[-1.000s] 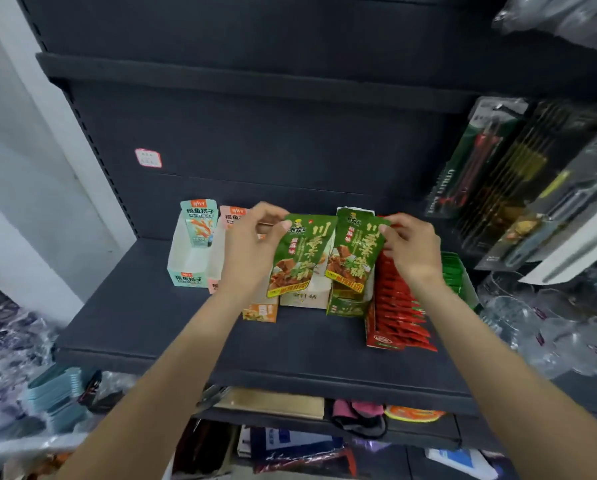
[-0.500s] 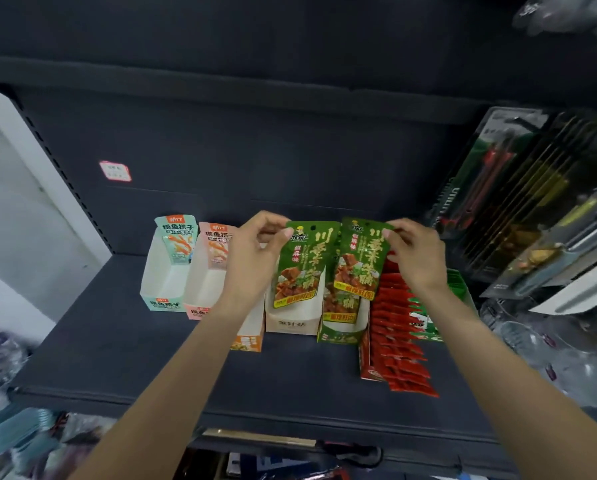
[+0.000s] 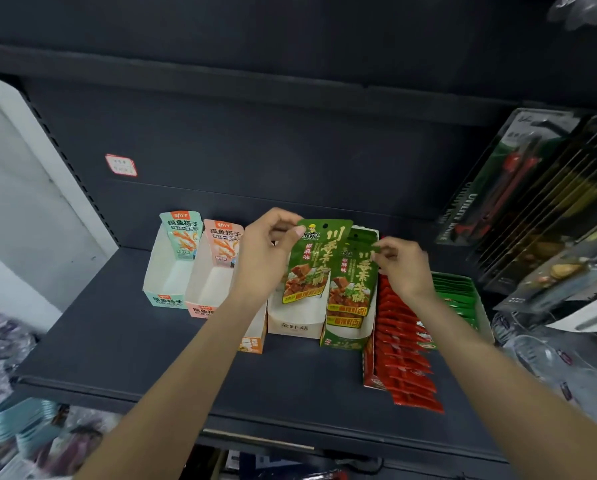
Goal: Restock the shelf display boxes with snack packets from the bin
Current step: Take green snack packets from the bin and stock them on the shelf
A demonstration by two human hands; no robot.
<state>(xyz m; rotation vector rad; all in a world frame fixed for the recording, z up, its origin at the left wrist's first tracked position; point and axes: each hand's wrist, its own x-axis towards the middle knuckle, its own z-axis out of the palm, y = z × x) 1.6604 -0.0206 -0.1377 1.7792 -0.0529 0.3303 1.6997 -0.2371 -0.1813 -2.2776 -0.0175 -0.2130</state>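
Both hands up at the dark shelf (image 3: 124,344), each on a green snack packet. Left hand (image 3: 260,258) pinches the top left corner of the left green packet (image 3: 309,263) between thumb and curled fingers; packet hangs upright over the white display box (image 3: 295,323), lower edge at or just inside the box mouth, can't tell which. Right hand (image 3: 399,263) pinches the top edge of the right green packet (image 3: 352,282), at 3 o'clock from the first and slightly lower, standing in the green display box (image 3: 342,341) with at least one like packet in front of it. At 9 o'clock of the left hand: teal box (image 3: 167,282) and pink box (image 3: 210,292), each showing only a back card. At 3 o'clock of the right hand: red packets (image 3: 404,344) in a fanned row spilling toward the shelf front, green sachets (image 3: 454,296) beyond. Bin not in view. Handling guess: packets look light, thin, flexible foil, likely slick and floppy; best held at the flat sealed top strip near the hang hole, not the filled belly. Risk: packet buckles or leans when dropped into the box, so lower it straight.
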